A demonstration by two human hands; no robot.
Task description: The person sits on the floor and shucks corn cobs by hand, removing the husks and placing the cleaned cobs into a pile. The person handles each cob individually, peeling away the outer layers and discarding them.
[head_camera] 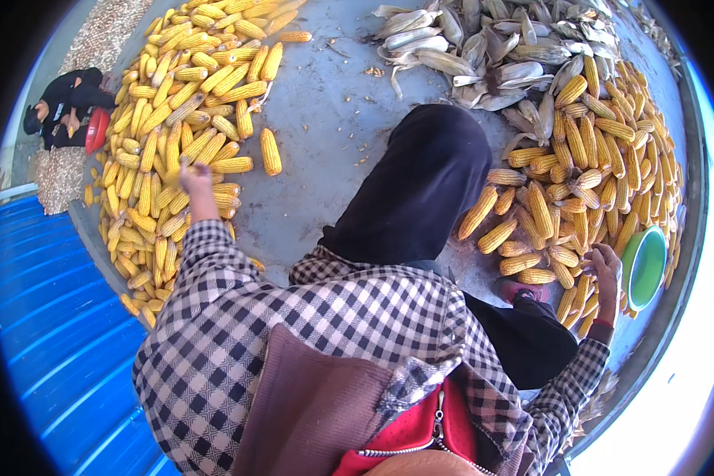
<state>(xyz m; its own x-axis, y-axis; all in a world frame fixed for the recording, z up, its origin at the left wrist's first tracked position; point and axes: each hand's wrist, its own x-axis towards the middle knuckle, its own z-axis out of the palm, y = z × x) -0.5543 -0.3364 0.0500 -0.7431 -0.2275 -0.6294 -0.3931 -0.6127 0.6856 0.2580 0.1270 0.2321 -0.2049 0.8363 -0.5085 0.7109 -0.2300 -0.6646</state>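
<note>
My left hand (pixel 196 178) is over the left pile of husked yellow corn cobs (pixel 154 143), at the pile's inner side. A blurred yellow cob (pixel 174 177) shows at its fingertips and seems to be in its grasp. My right hand (pixel 603 262) hangs over the near edge of the right pile of corn cobs (pixel 607 149), fingers apart and bent, with nothing seen in it. Just right of that hand stands a green plastic basin (pixel 647 268), tilted against the cobs. One loose cob (pixel 271 152) lies on the grey floor beside the left pile.
Dry corn husks (pixel 500 47) are heaped at the top right. Another person (pixel 65 110) in dark clothes sits beyond the left pile, near a red basin (pixel 97 130) and spread-out kernels (pixel 62 178). Blue corrugated sheeting (pixel 65 333) lies at the lower left. Scattered kernels dot the grey floor (pixel 321 119).
</note>
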